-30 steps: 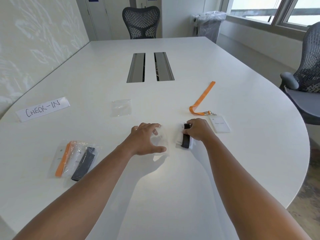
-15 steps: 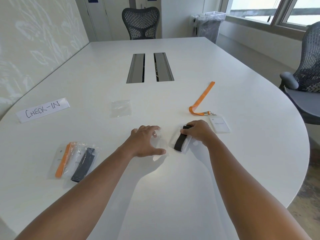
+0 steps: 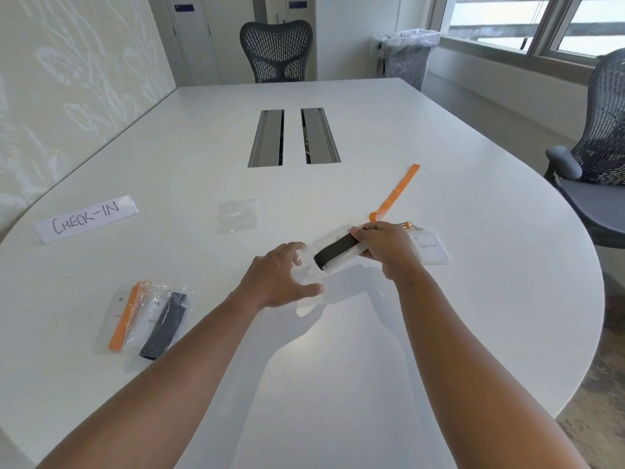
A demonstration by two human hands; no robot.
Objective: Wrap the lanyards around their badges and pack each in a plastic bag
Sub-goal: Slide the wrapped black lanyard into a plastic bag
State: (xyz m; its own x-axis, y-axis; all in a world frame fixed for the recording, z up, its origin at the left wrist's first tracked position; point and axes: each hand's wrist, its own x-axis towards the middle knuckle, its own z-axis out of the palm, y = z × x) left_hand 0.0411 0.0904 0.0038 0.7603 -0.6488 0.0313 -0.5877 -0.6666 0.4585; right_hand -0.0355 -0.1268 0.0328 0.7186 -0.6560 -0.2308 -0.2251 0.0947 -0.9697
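Hands: right hand (image 3: 382,243) grips wrapped badge (image 3: 338,252); spare bag (image 3: 237,215) beyond.

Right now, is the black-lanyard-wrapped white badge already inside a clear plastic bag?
No, the right hand holds the black-wrapped badge bare beside the clear plastic bag under the left hand.

- Clear plastic bag (image 3: 306,282): largely covered by the left hand (image 3: 277,282); outline faint against the table (image 3: 338,367).
- Wrapped badge (image 3: 338,253): far end hidden in the right hand (image 3: 385,247).
- Loose badge (image 3: 431,250): print too small to read.
- Orange lanyard (image 3: 397,194): clip end partly behind the right hand.
- Chair (image 3: 595,157): cut off by the right edge.
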